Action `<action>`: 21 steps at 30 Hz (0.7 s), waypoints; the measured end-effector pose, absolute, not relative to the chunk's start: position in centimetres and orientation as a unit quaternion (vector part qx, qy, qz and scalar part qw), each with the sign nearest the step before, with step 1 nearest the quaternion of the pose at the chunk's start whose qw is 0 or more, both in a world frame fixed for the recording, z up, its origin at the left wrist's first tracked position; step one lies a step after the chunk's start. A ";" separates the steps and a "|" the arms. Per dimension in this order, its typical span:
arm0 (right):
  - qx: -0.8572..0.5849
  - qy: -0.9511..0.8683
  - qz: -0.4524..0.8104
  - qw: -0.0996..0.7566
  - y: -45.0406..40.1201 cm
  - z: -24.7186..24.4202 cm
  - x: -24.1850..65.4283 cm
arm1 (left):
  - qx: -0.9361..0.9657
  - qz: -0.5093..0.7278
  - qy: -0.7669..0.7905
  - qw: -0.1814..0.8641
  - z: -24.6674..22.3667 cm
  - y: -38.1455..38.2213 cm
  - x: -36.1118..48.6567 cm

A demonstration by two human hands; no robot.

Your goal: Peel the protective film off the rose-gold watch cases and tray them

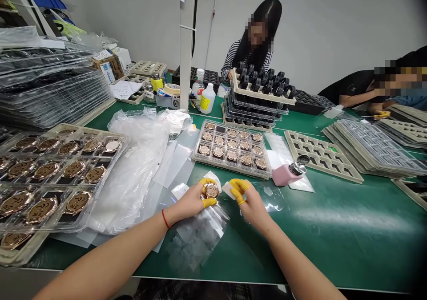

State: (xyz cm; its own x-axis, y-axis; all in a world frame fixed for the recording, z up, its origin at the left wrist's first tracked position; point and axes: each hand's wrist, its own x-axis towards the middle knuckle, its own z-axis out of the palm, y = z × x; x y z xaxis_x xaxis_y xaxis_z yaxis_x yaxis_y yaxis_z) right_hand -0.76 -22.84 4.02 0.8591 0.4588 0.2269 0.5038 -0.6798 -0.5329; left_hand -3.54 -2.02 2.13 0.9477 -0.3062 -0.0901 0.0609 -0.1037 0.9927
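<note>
Yellow finger cots cover several fingertips of both my hands. My left hand grips a round rose-gold watch case by its edge, with its printed back facing me. Just to the right, my right hand pinches a small folded white wiping cloth, held a little apart from the case. A white cloth piece lies behind the left fingers. Under my hands, clear plastic film rests on the green table. A clear tray of similar watch cases sits just beyond.
More watch cases fill stacked trays at the left, beside plastic bags. A pink pump bottle and a beige tray stand at the right. Across the table, two people sit near stacked trays and bottles.
</note>
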 end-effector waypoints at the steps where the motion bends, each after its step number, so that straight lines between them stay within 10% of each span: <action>1: -0.926 -0.222 -0.036 0.302 -23.4 3.6 -0.2 | 0.730 -0.138 -0.084 0.664 2.1 -2.0 -3.5; 6: -0.957 -0.172 -0.061 0.226 -23.8 2.1 1.1 | 0.716 -0.140 -0.089 0.678 1.6 -2.1 -3.6; 14: -0.847 -0.192 0.106 0.484 -17.4 4.3 1.3 | 0.664 -0.126 -0.069 0.734 1.5 -2.4 -3.7; 21: -0.905 -0.069 -0.106 0.405 -16.4 8.6 15.6 | 0.705 -0.121 -0.052 0.697 1.0 -2.0 -3.3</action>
State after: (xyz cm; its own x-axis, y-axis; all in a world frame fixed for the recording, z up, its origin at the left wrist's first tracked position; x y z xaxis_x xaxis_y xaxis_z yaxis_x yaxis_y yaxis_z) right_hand 15.56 -16.35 8.57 0.9679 0.0392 0.2481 0.2111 -0.6621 -0.7191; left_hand -3.29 -2.04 0.96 0.9655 -0.2412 -0.0979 0.0952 -0.0227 0.9952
